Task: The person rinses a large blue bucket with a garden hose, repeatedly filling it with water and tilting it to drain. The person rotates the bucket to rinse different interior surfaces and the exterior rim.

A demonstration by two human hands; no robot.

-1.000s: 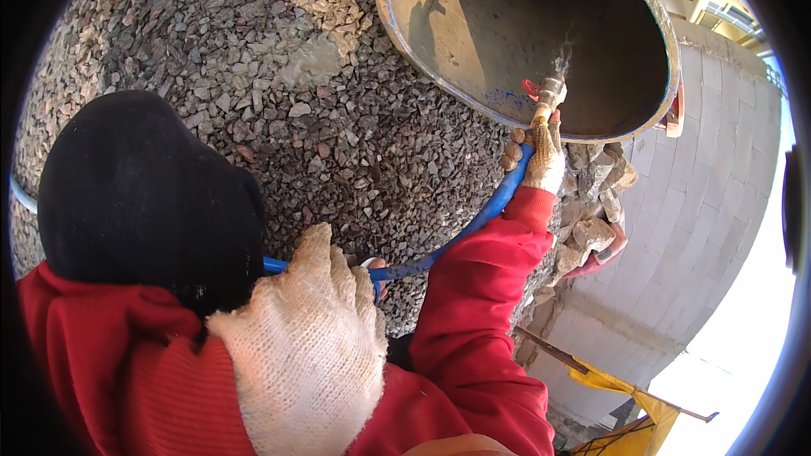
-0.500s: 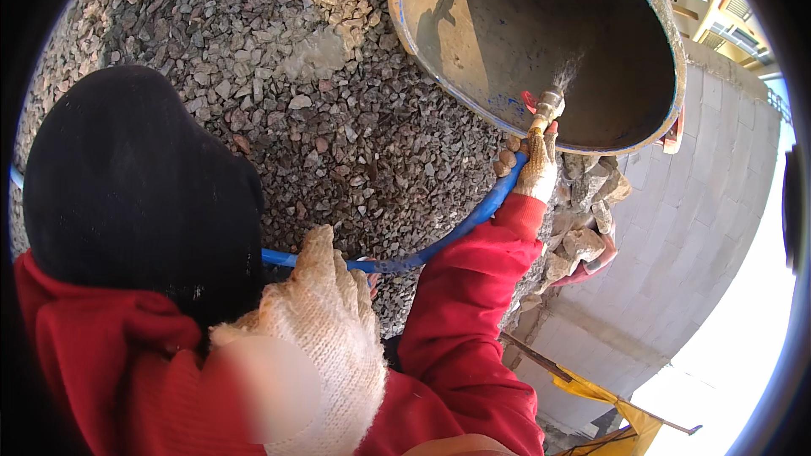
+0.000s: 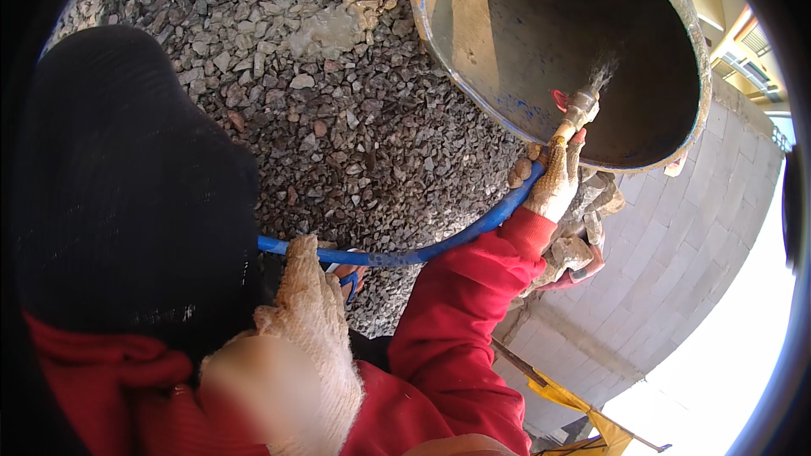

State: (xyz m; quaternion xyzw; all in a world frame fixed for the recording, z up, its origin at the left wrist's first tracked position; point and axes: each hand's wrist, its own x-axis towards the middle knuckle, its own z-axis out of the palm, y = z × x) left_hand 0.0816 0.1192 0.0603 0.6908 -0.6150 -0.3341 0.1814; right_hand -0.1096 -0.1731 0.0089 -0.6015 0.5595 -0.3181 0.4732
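Note:
My right hand [image 3: 553,186], in a worn knitted glove, is closed round the end of a blue hose [image 3: 494,218]. Fitted to that end is a metal valve [image 3: 583,105] with a red lever, and water sprays from it. The spray goes into a large round mixer drum [image 3: 469,89], its inside crusted grey with blue flecks. My left hand [image 3: 317,321], gloved too, is low in front of me with its fingers stretched out. The hose runs behind its fingertips; whether they touch it I cannot tell. A blurred patch covers part of this glove.
Grey gravel [image 3: 355,110] covers the ground. Below the drum's rim lie broken stones [image 3: 570,253] beside a block wall [image 3: 676,194]. A dark-clothed leg [image 3: 127,186] fills the left, and a foot in a blue sandal [image 3: 351,279] shows past the hose. Yellow sheeting [image 3: 604,426] hangs at lower right.
The drum and my right hand with the hose sit slightly further right in view. More of the sandalled foot shows beside my left hand. Water keeps spraying.

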